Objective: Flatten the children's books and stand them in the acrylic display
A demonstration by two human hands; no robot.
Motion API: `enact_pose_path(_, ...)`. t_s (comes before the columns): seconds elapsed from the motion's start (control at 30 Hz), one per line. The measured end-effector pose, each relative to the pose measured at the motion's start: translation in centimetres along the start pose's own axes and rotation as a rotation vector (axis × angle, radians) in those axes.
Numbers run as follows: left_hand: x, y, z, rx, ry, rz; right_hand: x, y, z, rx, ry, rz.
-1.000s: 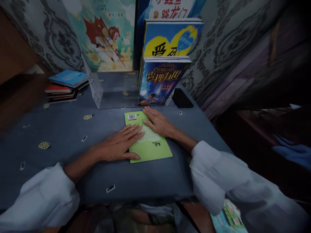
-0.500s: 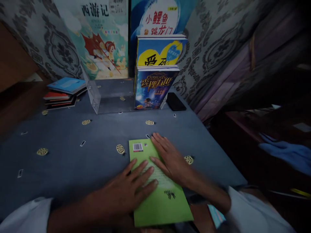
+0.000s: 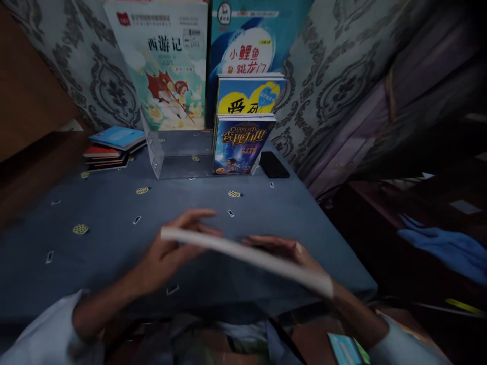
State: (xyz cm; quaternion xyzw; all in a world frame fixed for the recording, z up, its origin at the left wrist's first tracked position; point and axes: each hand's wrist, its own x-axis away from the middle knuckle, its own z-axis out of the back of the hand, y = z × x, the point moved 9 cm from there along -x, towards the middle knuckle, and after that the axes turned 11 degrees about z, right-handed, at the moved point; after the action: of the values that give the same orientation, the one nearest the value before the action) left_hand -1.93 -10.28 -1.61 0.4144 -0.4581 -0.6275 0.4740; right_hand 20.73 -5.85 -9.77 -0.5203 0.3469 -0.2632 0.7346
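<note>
A book [image 3: 243, 253] is tilted up above the near part of the table, so that mainly its pale page edge shows, blurred by motion. My left hand [image 3: 163, 261] is closed around its left end, with fingers stretched along the far side and the thumb lower down. Behind the right half, my right hand [image 3: 291, 248] lies against the book; its thumb is hidden. The covers cannot be seen from this angle.
A clear acrylic stand [image 3: 155, 154] holds upright books, among them a dark blue book [image 3: 241, 147]. Left of it lies a stack of books [image 3: 116, 139]; to its right, a black phone [image 3: 274, 165]. The patterned tablecloth [image 3: 190, 197] covers the table. A blue cloth [image 3: 445, 248] lies off to the right.
The green book has been lifted off the table and turned edge-on. My hands went from lying flat on its cover to holding it from both ends.
</note>
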Motion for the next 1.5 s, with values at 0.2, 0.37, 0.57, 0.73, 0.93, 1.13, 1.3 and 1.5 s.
enact_pose_path(0.2,-5.2,-1.5,1.5,0.322,0.262,-0.016,-2.5,-0.5,-1.2,-0.020,0.150,-0.028)
enact_pose_path(0.37,-7.3,-4.7,2.4,0.054,0.253,0.039,-3.6,0.0,-0.1,0.225,0.221,-0.036)
enact_pose_path(0.57,-7.3,-9.6,3.6,-0.853,0.261,0.104,-2.9,-0.2,0.8,0.794,0.194,0.078)
enact_pose_path(0.73,-7.5,-10.4,2.3,-1.014,0.191,0.121,-2.9,-0.2,0.0,0.877,0.134,0.088)
enact_pose_path(0.93,-8.6,-9.9,1.9,-1.078,0.162,0.141,-3.0,-1.0,-1.0,0.903,0.082,0.151)
enact_pose_path(1.13,-10.8,-9.3,2.3,-1.120,0.161,0.149,-5.1,-2.1,-1.9,1.086,-0.078,0.180)
enact_pose_path(1.3,-11.2,-9.5,2.7,-1.036,0.258,0.063,-10.2,-1.8,-5.0,0.928,-0.224,0.337)
enact_pose_path(1.5,-11.1,-10.6,3.8,-0.835,0.293,-0.085,-16.8,0.9,-9.3,0.848,-0.371,0.370)
